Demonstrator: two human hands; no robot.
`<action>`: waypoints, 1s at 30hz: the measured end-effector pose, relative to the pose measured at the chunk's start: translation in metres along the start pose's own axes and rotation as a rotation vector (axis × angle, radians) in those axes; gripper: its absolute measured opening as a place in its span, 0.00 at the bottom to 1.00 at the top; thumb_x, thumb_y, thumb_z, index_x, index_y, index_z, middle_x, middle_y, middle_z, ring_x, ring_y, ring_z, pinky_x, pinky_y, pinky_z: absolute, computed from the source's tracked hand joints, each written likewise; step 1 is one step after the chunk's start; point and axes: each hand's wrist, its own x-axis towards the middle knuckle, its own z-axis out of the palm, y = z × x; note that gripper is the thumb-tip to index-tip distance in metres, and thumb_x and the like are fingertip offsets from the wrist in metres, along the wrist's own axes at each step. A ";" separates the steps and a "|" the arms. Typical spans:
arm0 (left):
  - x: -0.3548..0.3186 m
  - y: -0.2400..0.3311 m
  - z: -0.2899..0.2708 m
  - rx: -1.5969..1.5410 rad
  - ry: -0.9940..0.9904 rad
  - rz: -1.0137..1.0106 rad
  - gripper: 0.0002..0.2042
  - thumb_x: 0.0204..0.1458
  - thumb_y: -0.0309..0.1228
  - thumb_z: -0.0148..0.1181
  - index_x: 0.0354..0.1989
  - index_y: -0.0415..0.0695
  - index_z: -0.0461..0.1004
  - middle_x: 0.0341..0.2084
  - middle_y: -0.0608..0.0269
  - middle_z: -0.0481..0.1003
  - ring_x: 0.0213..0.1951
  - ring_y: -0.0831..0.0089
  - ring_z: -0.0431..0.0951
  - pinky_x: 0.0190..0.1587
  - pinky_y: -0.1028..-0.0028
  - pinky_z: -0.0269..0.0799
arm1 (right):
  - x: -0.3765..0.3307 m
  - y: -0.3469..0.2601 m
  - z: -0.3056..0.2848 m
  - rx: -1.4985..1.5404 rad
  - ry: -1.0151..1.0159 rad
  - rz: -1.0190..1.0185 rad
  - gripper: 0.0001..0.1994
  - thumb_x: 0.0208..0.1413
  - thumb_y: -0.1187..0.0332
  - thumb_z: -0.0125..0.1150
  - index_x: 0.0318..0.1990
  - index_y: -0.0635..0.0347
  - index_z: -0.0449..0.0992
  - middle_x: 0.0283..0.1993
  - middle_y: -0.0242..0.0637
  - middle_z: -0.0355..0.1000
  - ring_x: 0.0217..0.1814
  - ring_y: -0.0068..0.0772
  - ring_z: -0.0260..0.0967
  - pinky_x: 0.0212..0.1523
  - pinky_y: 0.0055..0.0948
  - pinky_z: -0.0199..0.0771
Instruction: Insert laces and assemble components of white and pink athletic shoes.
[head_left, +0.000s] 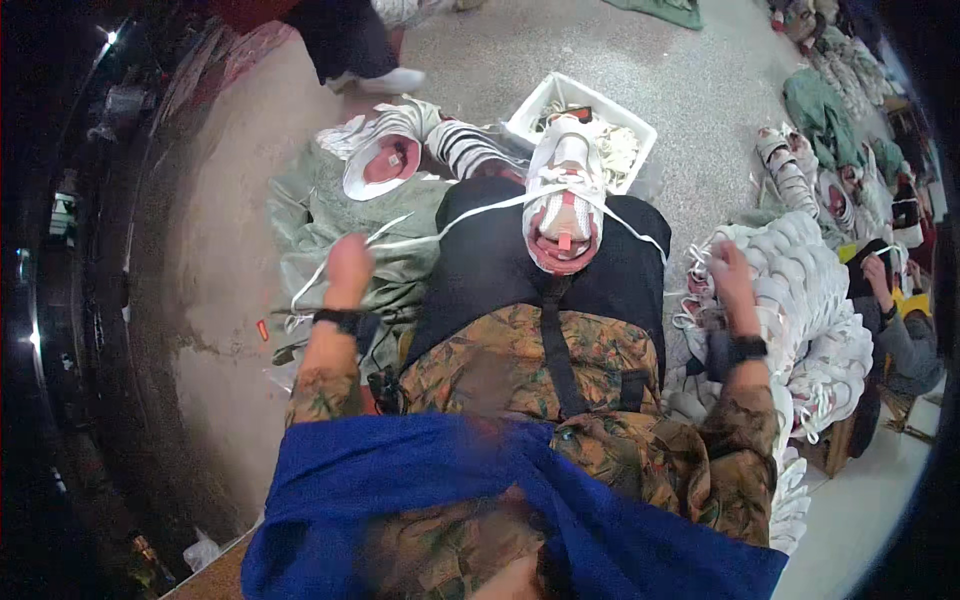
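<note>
A white and pink sneaker (565,215) rests between my black-clad knees, its toe pointing away from me. A white shoelace (475,212) crosses its upper and stretches to both sides. On the left, the lace reaches my left hand (348,272), which is closed on it though blurred, and a loose length hangs beyond the hand. The lace's right part (640,232) droops over my right knee. My right hand (732,278) is raised beside stacked sneakers, apart from that drooping part; motion blurs its fingers, so their grip is unclear.
Beyond my knees stands a white bin (640,135) of laces. More sneakers (385,160) lie on green sacking (320,215) at left. A tall pile of white sneakers (800,275) rises close at right. Another person's hand (878,278) shows at far right; someone's leg (350,45) is at top left.
</note>
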 end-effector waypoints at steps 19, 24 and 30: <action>0.065 0.247 -0.048 -1.270 -0.374 0.279 0.10 0.47 0.33 0.57 0.31 0.38 0.76 0.20 0.71 0.72 0.23 0.81 0.69 0.27 0.80 0.64 | 0.095 -0.186 0.100 0.665 -0.008 0.180 0.07 0.45 0.74 0.55 0.33 0.66 0.75 0.25 0.36 0.71 0.29 0.25 0.67 0.31 0.25 0.67; 0.067 0.254 -0.042 -1.550 -0.618 0.216 0.07 0.49 0.32 0.56 0.25 0.41 0.75 0.19 0.73 0.70 0.21 0.83 0.66 0.25 0.81 0.61 | 0.100 -0.190 0.094 1.116 -0.232 0.274 0.08 0.47 0.70 0.59 0.29 0.69 0.75 0.25 0.32 0.72 0.24 0.21 0.64 0.27 0.22 0.63; 0.072 0.261 -0.012 -1.396 -0.398 0.185 0.08 0.45 0.30 0.57 0.18 0.41 0.71 0.15 0.68 0.69 0.19 0.80 0.66 0.24 0.77 0.61 | 0.102 -0.189 0.104 0.864 -0.149 0.391 0.11 0.46 0.66 0.61 0.24 0.68 0.75 0.21 0.35 0.71 0.22 0.26 0.64 0.28 0.27 0.64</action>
